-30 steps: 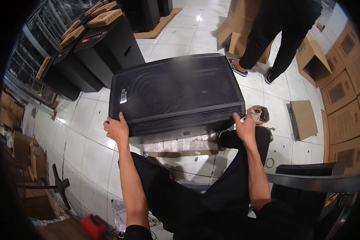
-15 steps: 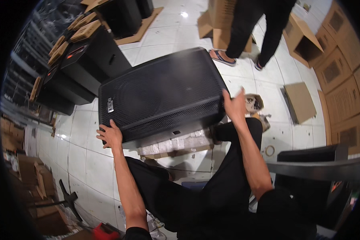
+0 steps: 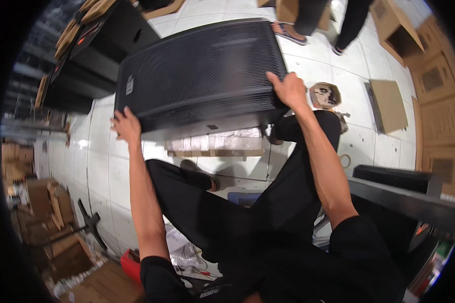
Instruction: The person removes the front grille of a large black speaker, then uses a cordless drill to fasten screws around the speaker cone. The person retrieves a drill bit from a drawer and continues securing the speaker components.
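Note:
A large black loudspeaker (image 3: 197,70) lies in front of me with its mesh grille facing up. It rests above a low block wrapped in clear film and tape (image 3: 215,144). My left hand (image 3: 126,126) holds its near left corner, fingers a little apart on the side. At the right end, my right hand (image 3: 290,91) grips the edge, with the thumb over the grille's rim and the other fingers partly hidden by the hand. My bent knees are on either side below the block.
More black speaker cabinets (image 3: 111,40) stand at the left. Stacked cartons (image 3: 435,111) line the right side, near a flat cardboard piece (image 3: 389,106). An open carton piece with dark bits (image 3: 324,95) and a tape roll (image 3: 345,160) lie on the floor. Another person's legs (image 3: 313,20) are beyond.
The whole scene sits higher in the picture as my view has tilted down. Both hands remain on the loudspeaker; my right thumb now reaches farther over its grille.

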A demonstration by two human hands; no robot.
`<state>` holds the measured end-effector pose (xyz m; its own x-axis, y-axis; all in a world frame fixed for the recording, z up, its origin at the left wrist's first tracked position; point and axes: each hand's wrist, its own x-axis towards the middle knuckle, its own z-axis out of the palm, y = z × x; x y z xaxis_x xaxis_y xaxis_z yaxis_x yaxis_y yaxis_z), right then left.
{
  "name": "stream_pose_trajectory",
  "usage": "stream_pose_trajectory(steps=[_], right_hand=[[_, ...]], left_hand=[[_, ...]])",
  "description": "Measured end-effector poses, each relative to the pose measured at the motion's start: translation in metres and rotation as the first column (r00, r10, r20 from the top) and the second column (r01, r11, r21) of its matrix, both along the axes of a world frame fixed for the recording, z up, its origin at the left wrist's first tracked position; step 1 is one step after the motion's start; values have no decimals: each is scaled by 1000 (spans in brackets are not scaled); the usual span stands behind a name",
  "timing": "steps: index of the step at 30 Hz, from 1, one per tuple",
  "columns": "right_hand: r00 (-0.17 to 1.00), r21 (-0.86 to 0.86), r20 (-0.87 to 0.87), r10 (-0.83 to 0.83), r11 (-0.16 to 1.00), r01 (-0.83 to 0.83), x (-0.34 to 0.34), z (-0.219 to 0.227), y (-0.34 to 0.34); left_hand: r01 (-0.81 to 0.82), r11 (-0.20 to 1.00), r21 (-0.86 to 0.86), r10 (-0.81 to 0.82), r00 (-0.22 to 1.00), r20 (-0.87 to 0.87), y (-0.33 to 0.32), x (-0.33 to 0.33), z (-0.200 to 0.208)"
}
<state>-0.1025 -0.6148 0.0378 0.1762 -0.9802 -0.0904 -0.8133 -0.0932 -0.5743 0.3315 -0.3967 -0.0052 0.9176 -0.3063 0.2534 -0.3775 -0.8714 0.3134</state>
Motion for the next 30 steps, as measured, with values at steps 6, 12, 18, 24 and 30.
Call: stream_pose_trajectory(steps=[6,12,18,24,30], right_hand=[[991,52,-128,34,998,-28,-12,-13,-9],[989,-71,20,144,987,-142,-25,-37,-41],[999,51,-12,32,998,-32,-42,-52,-79],[997,183,73,29,982,-42,-41,-42,-78],[987,2,100,127,992,-128,-29,-30,-37]], left_hand=[[66,997,-44,-65,997,31,-6,-29,2],[19,991,-135,-30,996,-79,-25,-98,28],[-44,951,-308,-55,950,-307,-59,-174,45],[-33,916,-399,-83,959,-270,-73,-182,35],[112,924,-366,-209,949,-237,-63,-175,29]])
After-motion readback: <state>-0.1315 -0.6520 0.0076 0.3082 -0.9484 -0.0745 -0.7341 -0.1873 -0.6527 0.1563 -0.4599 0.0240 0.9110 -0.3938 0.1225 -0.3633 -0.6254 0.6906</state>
